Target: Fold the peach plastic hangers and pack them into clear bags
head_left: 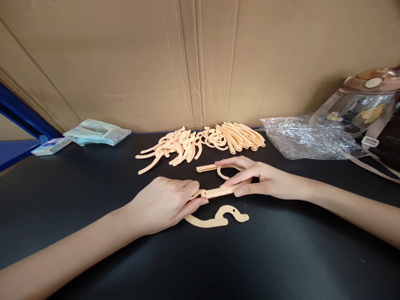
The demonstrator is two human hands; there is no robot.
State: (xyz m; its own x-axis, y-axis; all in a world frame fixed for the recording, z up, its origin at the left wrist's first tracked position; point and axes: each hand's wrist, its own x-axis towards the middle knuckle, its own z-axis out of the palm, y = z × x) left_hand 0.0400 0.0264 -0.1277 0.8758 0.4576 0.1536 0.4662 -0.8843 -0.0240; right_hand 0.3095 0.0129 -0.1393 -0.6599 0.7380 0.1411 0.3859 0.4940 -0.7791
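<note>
My left hand (168,204) is closed, pinching a small beige curved piece (196,194) that meets the end of a straight beige hanger arm (218,192). Thumb and fingers of my right hand (258,177) grip that arm by its other end. Under the right fingers are a second beige arm (206,168) and a curved hook (222,172); how they join is hidden by the hand. Just below the left fingertips, a flat beige curved arm (206,223) lies against a hook-shaped piece (233,211) on the table. Part of that arm is behind my left hand.
Behind my hands lie heaps of curved arms (184,143), small hooks (215,138) and straight arms (242,136) on the black table (125,266). Tissue packs (96,132) sit back left. Clear plastic bag (309,137) and strapped bottle (359,106) stand right, before a cardboard wall (125,62).
</note>
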